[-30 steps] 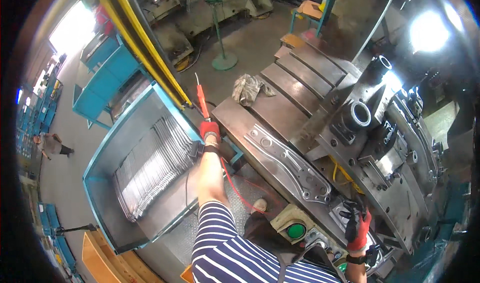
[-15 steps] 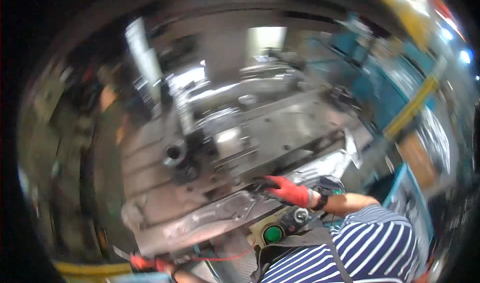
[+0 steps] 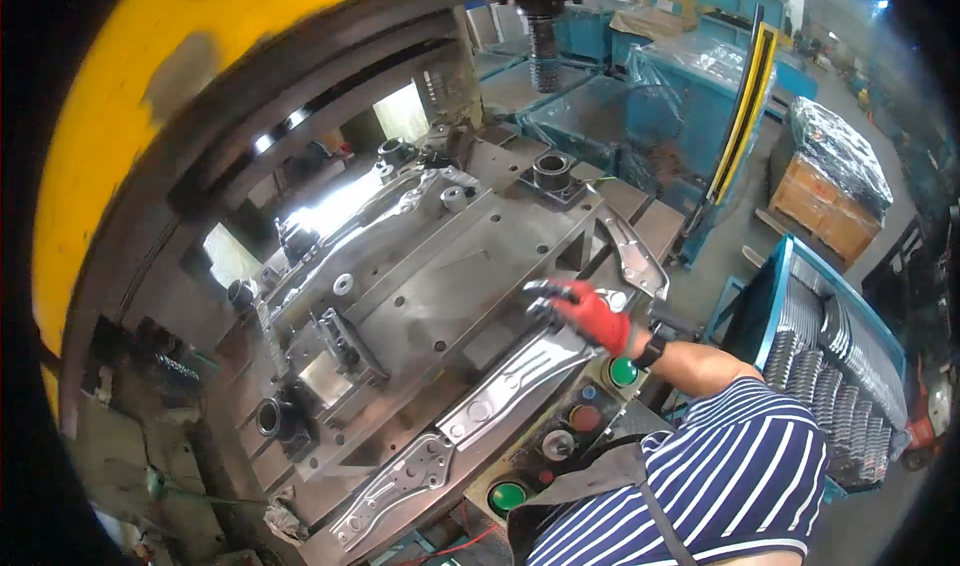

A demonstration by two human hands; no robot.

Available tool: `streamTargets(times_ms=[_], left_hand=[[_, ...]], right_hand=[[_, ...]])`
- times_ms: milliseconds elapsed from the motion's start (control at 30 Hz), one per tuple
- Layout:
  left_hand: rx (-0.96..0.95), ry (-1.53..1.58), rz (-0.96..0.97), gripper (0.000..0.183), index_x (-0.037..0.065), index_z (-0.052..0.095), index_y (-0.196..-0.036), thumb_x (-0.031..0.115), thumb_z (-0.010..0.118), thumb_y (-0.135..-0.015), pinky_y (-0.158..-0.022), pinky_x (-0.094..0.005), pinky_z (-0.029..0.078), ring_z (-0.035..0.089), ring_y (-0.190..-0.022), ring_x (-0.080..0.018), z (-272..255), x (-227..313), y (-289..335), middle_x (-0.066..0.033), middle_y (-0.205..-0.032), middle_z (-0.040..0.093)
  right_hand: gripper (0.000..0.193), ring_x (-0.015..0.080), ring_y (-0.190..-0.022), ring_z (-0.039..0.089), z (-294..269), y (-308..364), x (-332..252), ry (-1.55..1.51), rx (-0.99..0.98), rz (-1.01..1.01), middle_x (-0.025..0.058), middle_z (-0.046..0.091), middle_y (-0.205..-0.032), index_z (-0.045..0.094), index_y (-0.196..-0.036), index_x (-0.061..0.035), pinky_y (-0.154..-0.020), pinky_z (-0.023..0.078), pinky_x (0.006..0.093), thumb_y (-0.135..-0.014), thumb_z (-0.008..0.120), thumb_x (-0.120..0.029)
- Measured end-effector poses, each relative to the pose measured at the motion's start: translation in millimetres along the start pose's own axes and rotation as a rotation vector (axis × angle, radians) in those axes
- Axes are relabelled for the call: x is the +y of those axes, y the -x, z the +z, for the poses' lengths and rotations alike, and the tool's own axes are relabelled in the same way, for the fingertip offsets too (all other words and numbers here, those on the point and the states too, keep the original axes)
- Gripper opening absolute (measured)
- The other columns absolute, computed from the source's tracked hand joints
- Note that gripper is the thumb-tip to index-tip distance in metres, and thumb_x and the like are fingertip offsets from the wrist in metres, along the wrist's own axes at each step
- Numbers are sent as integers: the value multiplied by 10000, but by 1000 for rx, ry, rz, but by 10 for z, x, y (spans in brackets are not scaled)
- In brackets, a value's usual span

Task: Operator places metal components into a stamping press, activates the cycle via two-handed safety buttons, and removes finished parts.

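My right hand (image 3: 592,318), in a red glove with grey fingertips and a dark band at the wrist, reaches in from the right. Its fingers stretch out leftward, open, over a long stamped metal part (image 3: 515,371). Whether the fingertips touch the metal cannot be made out. This silvery part, with holes and raised ribs, lies slantwise along the front edge of the press bed, and the hand hides a stretch of it. Behind it stands a steel die (image 3: 440,281) with a flat top. My left hand is out of view.
A control box with green buttons (image 3: 508,497) and a red button (image 3: 585,419) sits just before me. A yellow press frame (image 3: 85,156) arches over the left. Dark round posts (image 3: 283,418) rise from the die. At right stands a blue bin (image 3: 790,266) of stacked metal parts.
The view has swung to the right and sharpened from a blur. My left hand, earlier at the lower left, has gone out of view. My right hand remains over the stamped part.
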State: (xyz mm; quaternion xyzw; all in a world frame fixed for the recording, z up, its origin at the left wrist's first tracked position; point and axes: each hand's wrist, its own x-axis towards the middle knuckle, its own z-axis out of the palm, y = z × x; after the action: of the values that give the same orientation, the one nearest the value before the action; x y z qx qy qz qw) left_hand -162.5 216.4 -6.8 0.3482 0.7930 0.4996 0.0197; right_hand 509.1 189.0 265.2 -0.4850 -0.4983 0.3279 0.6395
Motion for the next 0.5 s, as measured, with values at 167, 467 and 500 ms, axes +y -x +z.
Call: streamTargets(times_ms=[167,467,500], left_hand=[[-119,257,-149,228,131,642,-901,317,511,-914,-716,-363,479,610,-878,-232,-188,214,1002,-62,-861,639],[-560,330,-524,207,146,625,-886,312,507,-919,-679,-345,456,580,-832,-204,-436,563,2868,-33,-819,611],[-589,300,-531,200,146,623,-883,308,512,-916,-670,-345,452,575,-819,-203,-448,605,2990,-31,-811,606]], right_hand=[[313,143,-856,652,-1703,-275,623,-26,458,78,93,687,-982,578,-1243,-16,-735,534,292,-960,551,-146],[623,265,-921,627,-2959,-1698,1997,285,626,57,172,663,-1056,485,-1325,9,-827,486,380,-827,733,-273],[636,260,-906,630,-2936,-1839,2006,292,635,140,167,665,-1047,480,-1332,6,-823,486,380,-823,738,-275]])
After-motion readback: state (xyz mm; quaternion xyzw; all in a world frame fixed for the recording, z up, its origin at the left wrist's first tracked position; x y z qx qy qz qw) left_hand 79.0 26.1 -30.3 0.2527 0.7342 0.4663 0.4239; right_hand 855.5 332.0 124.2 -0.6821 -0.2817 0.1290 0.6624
